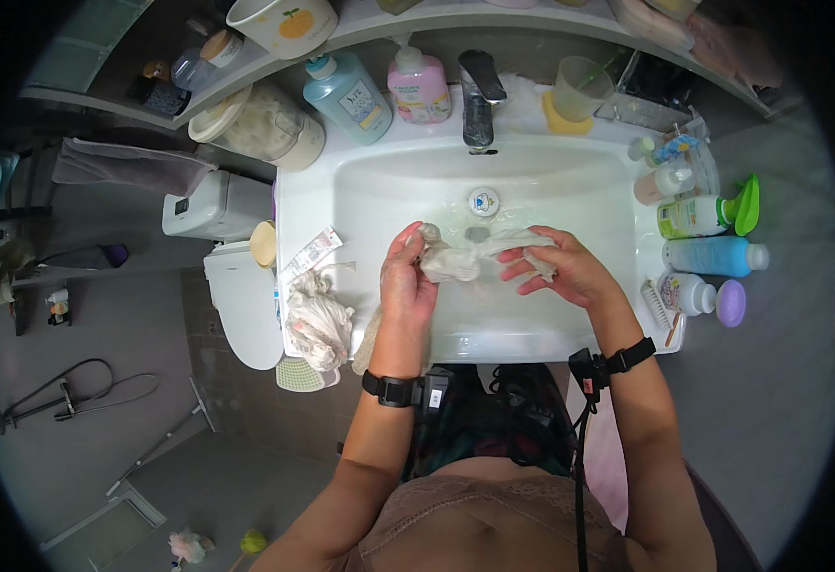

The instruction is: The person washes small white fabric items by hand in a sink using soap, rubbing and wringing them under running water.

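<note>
A wet white cloth [451, 263] is stretched between my two hands over the white washbasin [560, 314]. My left hand [410, 275] grips its bunched left end. My right hand [557, 266] holds the other end between thumb and fingers, with some fingers spread below it. Beneath the cloth, a little water lies around the round drain stopper [484, 202], and a small grey piece [476, 234] shows just above the cloth. The faucet [478, 100] stands at the back of the basin. A crumpled, wet, whitish cloth bundle [317, 322] rests on the left rim.
A tube [313, 250] lies on the left rim. Pump bottles [349, 100] and a cup [582, 87] stand behind the basin. Several bottles [710, 256] and a brush [655, 304] line the right rim. A beige cloth [368, 343] hangs over the front edge. A toilet [245, 304] is at left.
</note>
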The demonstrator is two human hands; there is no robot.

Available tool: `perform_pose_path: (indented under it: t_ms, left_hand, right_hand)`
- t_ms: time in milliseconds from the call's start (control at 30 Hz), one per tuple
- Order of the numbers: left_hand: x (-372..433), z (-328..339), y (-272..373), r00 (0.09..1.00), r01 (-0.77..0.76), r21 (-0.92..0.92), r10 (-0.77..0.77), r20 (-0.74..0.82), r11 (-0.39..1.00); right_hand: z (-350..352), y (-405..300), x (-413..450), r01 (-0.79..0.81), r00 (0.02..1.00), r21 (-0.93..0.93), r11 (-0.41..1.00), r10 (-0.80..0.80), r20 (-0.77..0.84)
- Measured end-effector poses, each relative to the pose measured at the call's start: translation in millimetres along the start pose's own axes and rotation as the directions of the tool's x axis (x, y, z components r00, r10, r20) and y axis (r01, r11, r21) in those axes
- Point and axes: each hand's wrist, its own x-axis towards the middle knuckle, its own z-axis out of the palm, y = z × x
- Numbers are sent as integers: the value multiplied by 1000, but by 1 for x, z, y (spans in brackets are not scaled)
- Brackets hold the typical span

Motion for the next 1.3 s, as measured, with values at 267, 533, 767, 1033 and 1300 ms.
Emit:
perform_pose_path:
  t_ms: [267,533,767,1033,1300]
  left_hand:
    - [-11,-13,59,978,-69,0,68,197,998]
    - [-31,11,78,959,-116,40,101,264,992]
    - [-42,26,39,897,216,498,-373,239,840]
    - [-15,69,-21,857,342,89,-350,378,935]
    - [-14,16,9,979,155,-132,-134,154,979]
  right_hand:
    - [-8,-23,-27,66,953,-531,844,-211,-217]
    - [-24,-50,-37,123,941,-348,929,-221,-258]
    - [15,-64,-46,275,956,-54,960,-279,-94]
    - [43,-26,-57,319,931,-643,696,-102,351]
    - [-34,-32,-92,-28,997,-605,796,-23,-77]
